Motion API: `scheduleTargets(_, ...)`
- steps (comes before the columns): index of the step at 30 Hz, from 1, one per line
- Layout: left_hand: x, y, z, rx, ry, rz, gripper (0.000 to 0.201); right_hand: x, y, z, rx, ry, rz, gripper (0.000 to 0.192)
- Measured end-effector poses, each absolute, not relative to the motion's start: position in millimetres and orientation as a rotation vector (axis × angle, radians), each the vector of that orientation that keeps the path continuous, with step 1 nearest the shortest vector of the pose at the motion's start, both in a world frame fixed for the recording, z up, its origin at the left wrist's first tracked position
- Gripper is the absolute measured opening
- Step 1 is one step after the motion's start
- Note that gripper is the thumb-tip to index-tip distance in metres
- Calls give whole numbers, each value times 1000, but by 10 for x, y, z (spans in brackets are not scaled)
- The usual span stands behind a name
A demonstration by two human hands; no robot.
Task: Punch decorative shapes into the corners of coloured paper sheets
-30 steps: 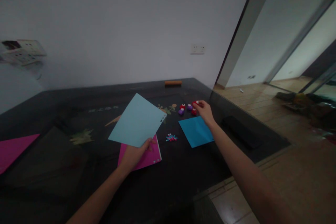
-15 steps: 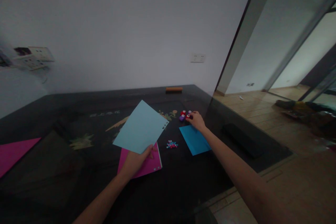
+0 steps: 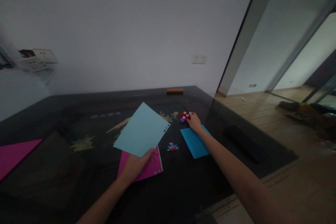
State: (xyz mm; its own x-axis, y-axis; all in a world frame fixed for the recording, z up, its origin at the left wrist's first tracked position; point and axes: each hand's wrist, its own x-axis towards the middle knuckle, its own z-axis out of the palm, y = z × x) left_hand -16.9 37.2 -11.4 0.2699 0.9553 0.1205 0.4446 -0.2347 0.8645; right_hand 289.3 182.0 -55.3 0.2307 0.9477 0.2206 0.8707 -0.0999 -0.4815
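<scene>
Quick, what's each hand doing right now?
Left hand: closed on the pale blue sheet, held above the pink sheet.
Right hand: on the small red and purple punches; whether it grips one cannot be told.

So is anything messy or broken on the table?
Only small things. A heap of tiny coloured paper bits lies loose on the dark table, between the pink sheet and the blue sheet. The pale blue sheet in the left hand has small holes along one edge.
</scene>
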Motion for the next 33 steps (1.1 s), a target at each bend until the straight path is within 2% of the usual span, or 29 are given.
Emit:
scheduleTargets(7,-171,358,-96,1776,1264,936,30,2925,1774,-457,-1848,-1622,240,25)
scheduleTargets(14,-192,368,-123,1741,1277,897,31,2936,1382,-216,-1616,-1532,330,26)
scheduleTargets(18,-180,389,-161,1643,1178,825,35,2710,1039,-99,-1456,-1619,594,27)
scheduleTargets(21,-153,381,-159,1621,1133,777,36,2505,825,-55,-1199,-1445,1128,33)
scheduleTargets(24,-127,336,-139,1557,1132,729,32,2357,693,-60,-1131,-1273,1330,37)
scheduleTargets(29,-131,282,-128,1475,1197,759,27,2269,615,-133,-1134,-1200,1352,37)
scheduleTargets(33,-176,366,-95,1497,1236,811,33,2273,626,-198,-1139,-1151,1289,33)
